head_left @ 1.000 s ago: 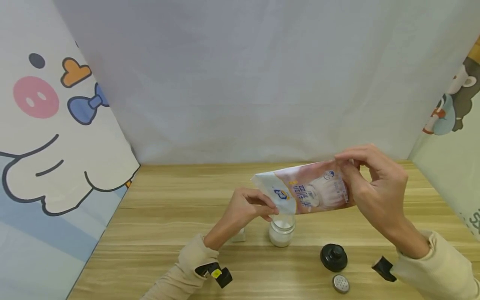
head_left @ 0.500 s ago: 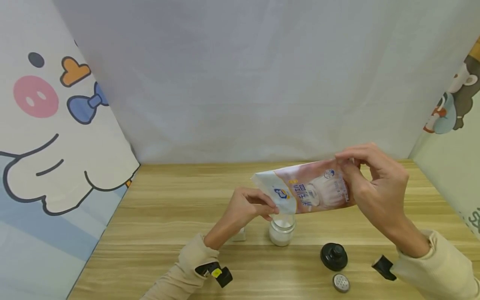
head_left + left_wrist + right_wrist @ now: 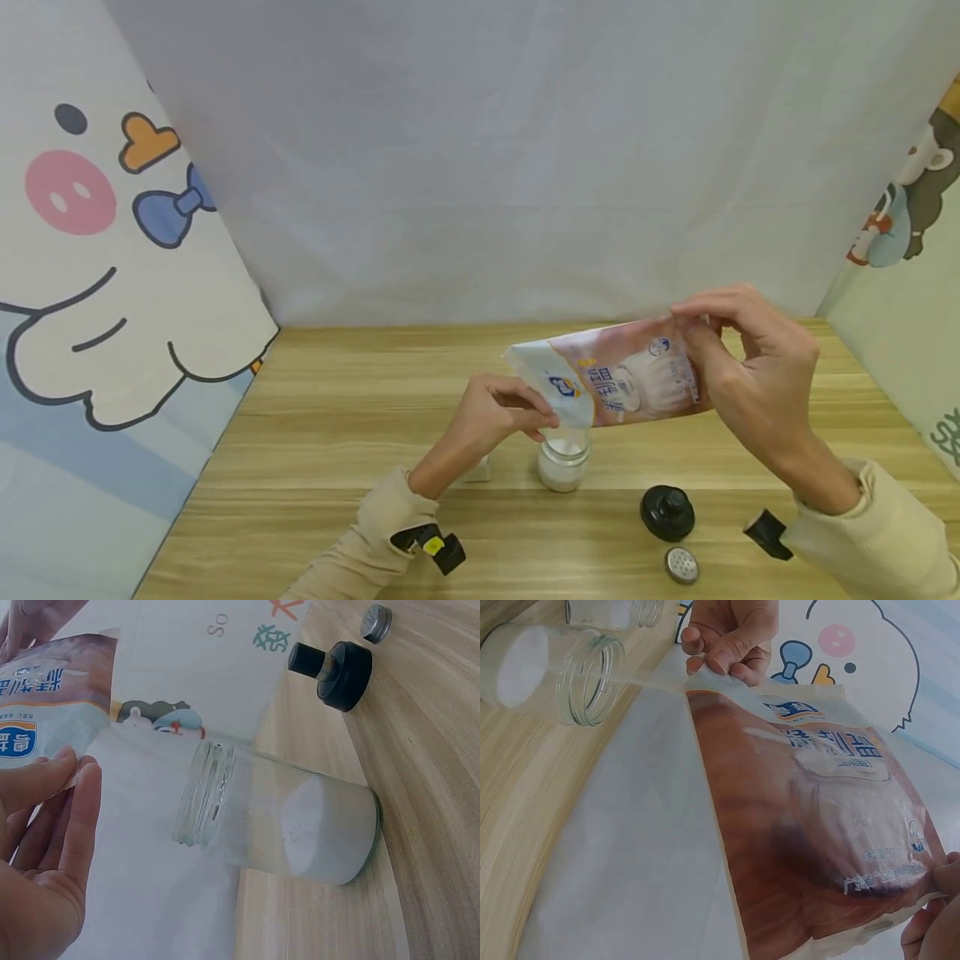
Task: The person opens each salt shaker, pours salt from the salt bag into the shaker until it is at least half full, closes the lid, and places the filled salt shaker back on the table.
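Note:
A pink and pale-blue salt bag (image 3: 626,375) is held tilted over an open glass jar (image 3: 564,463). My left hand (image 3: 498,412) pinches the bag's lower corner between thumb and fingers, just above the jar's mouth. At the bag's raised end, my right hand (image 3: 757,379) grips the edge with thumb and fingers. A thin stream of white salt (image 3: 649,682) falls from the bag's corner into the jar in the right wrist view. White salt (image 3: 307,825) fills the lower part of the jar in the left wrist view. The bag's back side is hidden in the head view.
A black lid (image 3: 667,512) with a knob and a round metal shaker top (image 3: 682,565) lie on the wooden table (image 3: 322,433) to the jar's right. A second glass jar (image 3: 615,611) with white contents stands nearby, mostly behind my left hand in the head view.

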`<state>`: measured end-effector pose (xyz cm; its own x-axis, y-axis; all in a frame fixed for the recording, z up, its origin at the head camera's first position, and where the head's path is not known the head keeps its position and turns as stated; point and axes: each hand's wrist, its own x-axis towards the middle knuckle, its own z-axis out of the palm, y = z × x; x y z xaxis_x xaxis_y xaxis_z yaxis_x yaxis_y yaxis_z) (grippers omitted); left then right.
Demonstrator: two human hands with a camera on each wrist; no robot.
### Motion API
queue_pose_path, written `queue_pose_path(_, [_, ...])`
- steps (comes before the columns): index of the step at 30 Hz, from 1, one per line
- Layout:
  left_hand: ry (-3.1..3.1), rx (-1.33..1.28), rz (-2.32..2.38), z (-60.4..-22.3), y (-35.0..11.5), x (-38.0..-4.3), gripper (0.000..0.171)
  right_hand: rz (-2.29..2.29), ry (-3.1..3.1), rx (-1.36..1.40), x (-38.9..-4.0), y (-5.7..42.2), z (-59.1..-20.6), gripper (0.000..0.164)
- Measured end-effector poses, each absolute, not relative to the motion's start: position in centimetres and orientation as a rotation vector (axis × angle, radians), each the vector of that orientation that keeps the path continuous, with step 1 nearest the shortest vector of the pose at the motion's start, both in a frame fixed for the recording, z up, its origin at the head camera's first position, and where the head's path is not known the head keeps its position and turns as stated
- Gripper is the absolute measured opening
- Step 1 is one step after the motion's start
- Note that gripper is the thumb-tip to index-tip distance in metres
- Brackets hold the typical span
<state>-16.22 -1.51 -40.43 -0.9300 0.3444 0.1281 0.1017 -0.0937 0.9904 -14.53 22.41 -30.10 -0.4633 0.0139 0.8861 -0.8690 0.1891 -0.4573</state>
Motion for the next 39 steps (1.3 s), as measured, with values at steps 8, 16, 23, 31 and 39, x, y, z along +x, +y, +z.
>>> queue_pose_path(8, [2.005, 0.5, 2.144, -40.54, -1.47, -16.32, 0.009, 1.374, -1.669, 0.816, -14.58, 22.45, -30.17, 0.009])
queue_pose_path(16, [2.001, 0.498, 2.147, -40.5, -1.5, -16.19, 0.004, 1.385, -1.663, 0.825, -14.57, 22.42, -30.17, 0.009])
queue_pose_path(23, [2.006, 0.507, 2.137, -40.39, -1.54, -16.13, 0.009, 1.381, -1.671, 0.822, -14.58, 22.53, -30.18, 0.008])
queue_pose_path(31, [2.001, 0.521, 2.139, -40.37, -1.57, -16.07, 0.009, 1.385, -1.675, 0.819, -14.46, 22.47, -30.0, 0.008])
queue_pose_path(39, [1.979, 0.532, 2.155, -40.34, -1.53, -16.08, 0.004, 1.389, -1.669, 0.821, -14.28, 22.33, -29.76, 0.008])
